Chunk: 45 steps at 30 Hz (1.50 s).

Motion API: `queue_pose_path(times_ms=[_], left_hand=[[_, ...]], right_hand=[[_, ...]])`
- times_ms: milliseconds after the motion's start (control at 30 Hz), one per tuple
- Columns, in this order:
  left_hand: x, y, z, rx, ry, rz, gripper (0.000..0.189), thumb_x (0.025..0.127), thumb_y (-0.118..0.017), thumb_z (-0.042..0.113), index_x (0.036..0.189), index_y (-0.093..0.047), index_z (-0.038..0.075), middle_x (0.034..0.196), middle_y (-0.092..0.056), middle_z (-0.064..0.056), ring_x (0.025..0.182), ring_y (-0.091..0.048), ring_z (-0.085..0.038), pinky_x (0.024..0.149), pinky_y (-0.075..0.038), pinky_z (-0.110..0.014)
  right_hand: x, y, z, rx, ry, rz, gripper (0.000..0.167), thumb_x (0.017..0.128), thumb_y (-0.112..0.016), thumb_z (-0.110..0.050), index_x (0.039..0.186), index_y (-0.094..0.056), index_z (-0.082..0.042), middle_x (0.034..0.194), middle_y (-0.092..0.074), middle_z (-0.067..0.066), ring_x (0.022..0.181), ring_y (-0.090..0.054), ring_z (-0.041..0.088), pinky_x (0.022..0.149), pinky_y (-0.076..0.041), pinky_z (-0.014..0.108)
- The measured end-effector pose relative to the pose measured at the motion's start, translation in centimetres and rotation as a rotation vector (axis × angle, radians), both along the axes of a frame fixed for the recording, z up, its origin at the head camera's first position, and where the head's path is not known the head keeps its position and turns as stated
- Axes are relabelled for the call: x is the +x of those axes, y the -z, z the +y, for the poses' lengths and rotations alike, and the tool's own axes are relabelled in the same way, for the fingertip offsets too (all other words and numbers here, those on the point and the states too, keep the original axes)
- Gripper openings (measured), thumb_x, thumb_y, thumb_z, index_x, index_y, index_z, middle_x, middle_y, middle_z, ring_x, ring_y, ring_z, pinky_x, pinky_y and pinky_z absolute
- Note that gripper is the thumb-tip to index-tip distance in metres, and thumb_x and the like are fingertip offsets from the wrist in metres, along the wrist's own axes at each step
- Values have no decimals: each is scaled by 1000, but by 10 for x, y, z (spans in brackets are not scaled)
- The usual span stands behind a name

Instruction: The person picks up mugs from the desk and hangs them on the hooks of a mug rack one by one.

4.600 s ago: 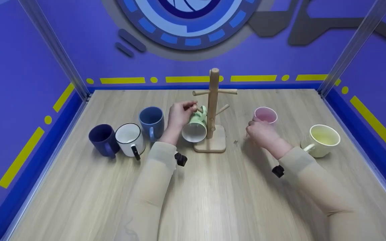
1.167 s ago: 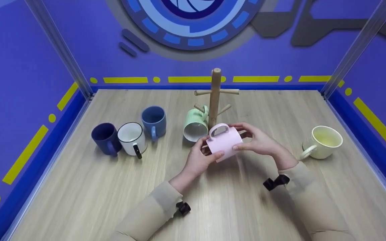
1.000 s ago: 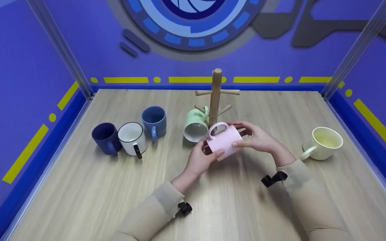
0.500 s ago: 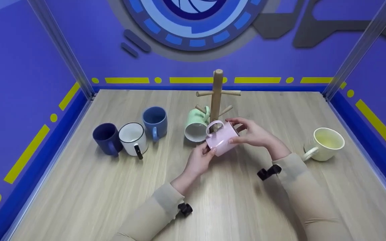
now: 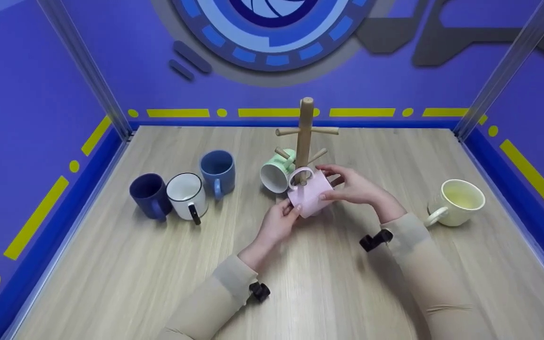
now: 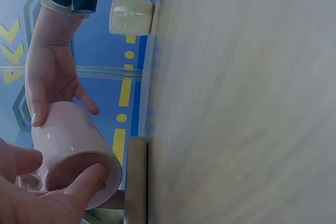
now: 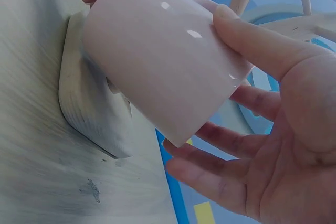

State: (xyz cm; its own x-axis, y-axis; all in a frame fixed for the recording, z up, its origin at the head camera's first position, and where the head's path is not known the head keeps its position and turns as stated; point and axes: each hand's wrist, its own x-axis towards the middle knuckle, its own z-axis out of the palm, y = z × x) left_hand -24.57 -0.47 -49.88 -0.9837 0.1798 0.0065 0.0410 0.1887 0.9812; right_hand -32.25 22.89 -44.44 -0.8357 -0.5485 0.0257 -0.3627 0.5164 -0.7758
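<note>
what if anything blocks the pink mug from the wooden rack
Nothing visible stands between the pink mug and the wooden rack: its front peg shows through the mug's handle in the head view. The green mug is close on the left; whether they touch is unclear. The left hand and right hand both hold the mug.

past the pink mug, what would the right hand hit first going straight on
Past the pink mug, the right hand would probably meet the wooden stand, though depth is unclear.

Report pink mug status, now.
Left hand, right hand: both grip pink mug. Mug tilted, before wooden mug tree. Green mug close beside; contact unclear.
</note>
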Motion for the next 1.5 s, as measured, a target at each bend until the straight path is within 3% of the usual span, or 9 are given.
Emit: queue_pose_path(times_ms=[267,500,600,700,800,933,1100,1267,1500], left_hand=[[-6,-18,-18,-305,32,14,43,106,-55,29,130,-65,-5,124,-72,-21,112,-67,-30,101,-55,-46],[-6,-39,-32,-482,86,-47,48,108,-49,43,115,-73,2,100,-72,-12,89,-60,-21,82,-54,-37],[-6,-50,-34,-581,44,-30,51,107,-49,46,111,-74,3,91,-72,-10,79,-60,-20,73,-52,-35],[-6,-62,-32,-649,-64,63,48,106,-53,45,113,-71,2,91,-72,-11,78,-64,-23,72,-54,-39],[-8,-69,-26,-602,-162,197,41,103,-62,39,118,-68,1,100,-71,-12,88,-66,-25,80,-57,-41],[-11,-71,-12,-469,-174,333,35,97,-73,28,120,-66,2,105,-69,-11,94,-67,-22,84,-60,-36],[-17,-66,3,-429,-157,439,32,94,-77,27,114,-67,3,99,-71,-9,88,-67,-18,78,-58,-28],[-21,-60,8,-434,-137,475,28,95,-76,24,112,-66,4,101,-70,-9,90,-68,-18,77,-58,-26],[-23,-61,8,-415,-120,445,26,93,-77,22,110,-68,5,103,-71,-7,93,-69,-17,80,-60,-29]], right_hand=[[0,2,1,-26,26,-29,74,92,-77,-18,155,-41,-1,149,-53,28,131,-57,49,102,-54,58],[-4,-1,-3,-93,102,-24,65,102,-65,-21,155,-36,5,148,-53,29,134,-53,49,113,-45,60],[-8,-2,-4,-134,167,-14,62,105,-60,-20,155,-36,4,147,-54,28,135,-54,45,114,-44,57],[-12,-6,-7,-190,242,20,56,105,-58,-15,153,-39,5,144,-57,29,133,-56,43,111,-48,51],[-17,-10,-11,-240,303,54,49,105,-57,-10,149,-45,7,139,-60,30,128,-60,42,106,-52,36],[-22,-12,-17,-282,341,42,41,106,-54,-7,145,-52,7,138,-62,29,124,-64,39,97,-53,20],[-28,-12,-23,-309,356,-3,38,108,-51,-8,144,-55,3,140,-63,24,124,-66,36,107,-54,39],[-33,-10,-28,-347,343,-36,37,108,-49,-9,143,-57,3,141,-62,25,126,-64,40,113,-49,49],[-35,-9,-27,-322,387,-3,33,107,-54,-14,134,-64,2,131,-68,24,114,-72,28,103,-56,35]])
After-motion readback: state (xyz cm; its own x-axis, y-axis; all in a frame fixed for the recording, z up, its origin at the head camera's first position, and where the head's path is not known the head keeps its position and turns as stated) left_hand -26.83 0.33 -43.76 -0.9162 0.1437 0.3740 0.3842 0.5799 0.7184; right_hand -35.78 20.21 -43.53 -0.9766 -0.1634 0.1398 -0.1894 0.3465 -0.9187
